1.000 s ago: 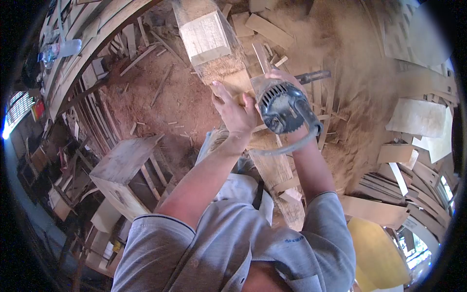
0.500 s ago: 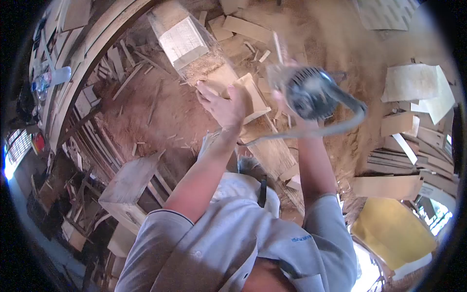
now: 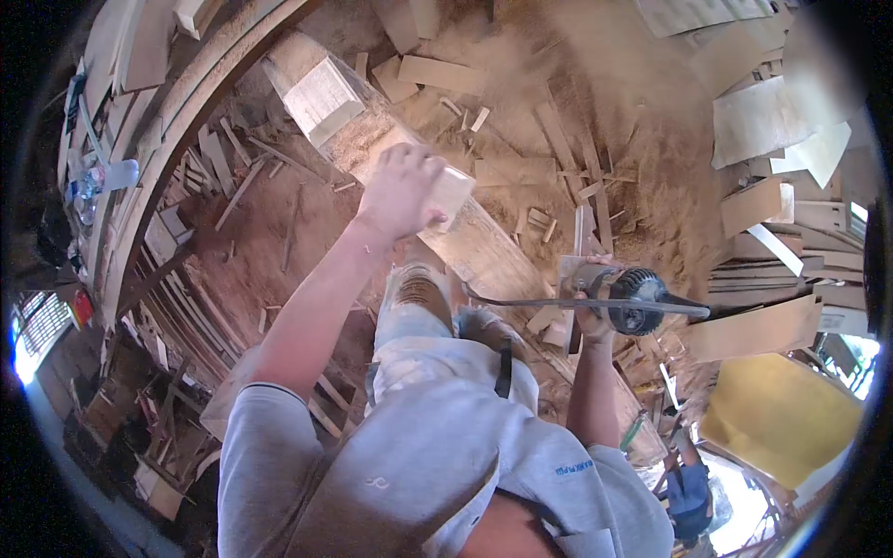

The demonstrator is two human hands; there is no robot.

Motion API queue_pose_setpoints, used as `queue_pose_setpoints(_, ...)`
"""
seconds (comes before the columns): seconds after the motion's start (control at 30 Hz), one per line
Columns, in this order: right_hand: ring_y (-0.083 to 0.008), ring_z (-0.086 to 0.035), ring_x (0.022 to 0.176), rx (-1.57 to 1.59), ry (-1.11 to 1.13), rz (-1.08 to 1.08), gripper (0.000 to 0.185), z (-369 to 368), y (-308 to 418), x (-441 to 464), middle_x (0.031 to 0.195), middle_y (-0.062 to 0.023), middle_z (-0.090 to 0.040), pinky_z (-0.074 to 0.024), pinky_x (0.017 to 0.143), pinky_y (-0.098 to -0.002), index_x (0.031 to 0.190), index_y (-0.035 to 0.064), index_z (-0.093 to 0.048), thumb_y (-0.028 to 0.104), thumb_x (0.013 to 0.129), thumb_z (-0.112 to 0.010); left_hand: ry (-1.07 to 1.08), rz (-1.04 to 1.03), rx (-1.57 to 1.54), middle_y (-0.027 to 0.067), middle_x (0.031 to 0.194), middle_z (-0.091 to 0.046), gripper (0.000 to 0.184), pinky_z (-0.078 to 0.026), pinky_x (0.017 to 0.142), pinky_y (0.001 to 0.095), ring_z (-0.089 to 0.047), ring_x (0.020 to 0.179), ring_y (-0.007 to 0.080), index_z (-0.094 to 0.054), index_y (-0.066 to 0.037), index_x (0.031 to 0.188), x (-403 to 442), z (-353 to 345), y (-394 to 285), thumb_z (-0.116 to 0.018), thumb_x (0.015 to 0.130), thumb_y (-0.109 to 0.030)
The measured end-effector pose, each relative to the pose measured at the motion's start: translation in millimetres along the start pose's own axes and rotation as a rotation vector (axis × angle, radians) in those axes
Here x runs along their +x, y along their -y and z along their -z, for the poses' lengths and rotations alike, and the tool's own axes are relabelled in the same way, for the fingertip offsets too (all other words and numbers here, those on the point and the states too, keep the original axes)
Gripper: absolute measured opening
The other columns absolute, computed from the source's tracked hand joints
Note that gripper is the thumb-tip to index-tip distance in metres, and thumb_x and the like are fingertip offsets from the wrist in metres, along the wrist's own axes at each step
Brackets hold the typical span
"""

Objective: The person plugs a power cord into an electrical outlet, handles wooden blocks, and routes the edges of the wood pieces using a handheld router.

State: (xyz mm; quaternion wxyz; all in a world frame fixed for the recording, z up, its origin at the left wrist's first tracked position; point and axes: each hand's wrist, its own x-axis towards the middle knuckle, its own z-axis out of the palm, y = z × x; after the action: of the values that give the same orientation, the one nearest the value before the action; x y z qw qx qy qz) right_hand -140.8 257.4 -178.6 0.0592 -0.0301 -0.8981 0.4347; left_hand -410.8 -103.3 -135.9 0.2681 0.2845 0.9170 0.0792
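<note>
Power tool (image 3: 639,285) drawn back, black, slotted (dark cord (image 3: 526,301) trailing)

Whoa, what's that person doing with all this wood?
The person has their left hand on a pale wood piece lying on a long board. Their right hand holds a corded power tool off to the side, away from that piece. Another wood block sits farther along the board.

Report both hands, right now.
Left hand: fingers curled over a wooden block; firm grip cannot be told.
Right hand: closed, holding a power tool.
</note>
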Motion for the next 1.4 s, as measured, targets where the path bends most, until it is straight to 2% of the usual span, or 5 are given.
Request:
queue_pose_setpoints(0.33,-0.0236,-0.062,0.12,0.13,0.029,-0.097,0.049,-56.6,-11.5,7.9,0.13,-0.0055,-0.066,-0.0517,0.108,-0.0415,0.138,0.0103,-0.062,0.041,0.101,-0.069,-0.311,0.99,-0.675,0.02,0.108,-0.071,0.072,-0.057,0.093,0.0454,-0.072,0.109,0.0379,-0.055,-0.004,0.112,-17.1,-72.4,-37.1,-0.079,0.091,-0.069)
queue_pose_setpoints(0.53,-0.0205,-0.06,0.096,0.433,0.001,-0.163,0.039,-99.4,-21.1,40.2,0.107,-0.0008,-0.063,-0.0554,0.088,-0.0379,0.11,0.0158,-0.062,0.055,0.105,-0.06,-1.079,0.731,-0.426,0.0267,0.139,-0.061,0.053,-0.041,0.118,0.0544,-0.057,0.136,0.0433,-0.058,0.003,0.134,-2.4,-124.6,-58.5,-0.072,0.102,-0.037)
queue_pose_setpoints(1.03,-0.0229,-0.073,0.113,0.585,0.378,-0.012,0.064,-151.5,-4.1,152.5,0.129,-0.0083,-0.072,-0.0597,0.106,-0.0403,0.137,0.0051,-0.064,0.025,0.082,-0.091,-0.828,0.635,-0.551,0.0273,0.176,-0.033,0.061,-0.005,0.136,0.0636,-0.021,0.167,0.0446,-0.045,0.007,0.162,20.1,-150.9,-70.3,-0.046,0.106,-0.019)
queue_pose_setpoints(1.13,-0.0226,-0.071,0.115,1.035,0.358,-0.745,0.058,-148.3,14.4,172.1,0.124,-0.0123,-0.074,-0.0577,0.105,-0.0397,0.131,-0.0001,-0.066,0.021,0.082,-0.089,-0.764,0.633,-0.578,0.0289,0.176,-0.03,0.063,-0.004,0.135,0.0651,-0.019,0.168,0.0463,-0.04,0.008,0.164,16.0,-137.7,-73.5,-0.043,0.106,-0.018)
queue_pose_setpoints(1.4,-0.0298,-0.069,0.126,0.586,0.289,0.178,0.075,-148.9,43.5,197.0,0.129,-0.0145,-0.074,-0.0496,0.119,-0.0479,0.131,0.0039,-0.066,0.039,0.075,-0.1,-0.711,0.621,-0.554,0.0293,0.178,-0.026,0.059,-0.003,0.135,0.0648,-0.015,0.168,0.0475,-0.039,0.005,0.166,14.2,-131.1,-74.0,-0.038,0.112,-0.018)
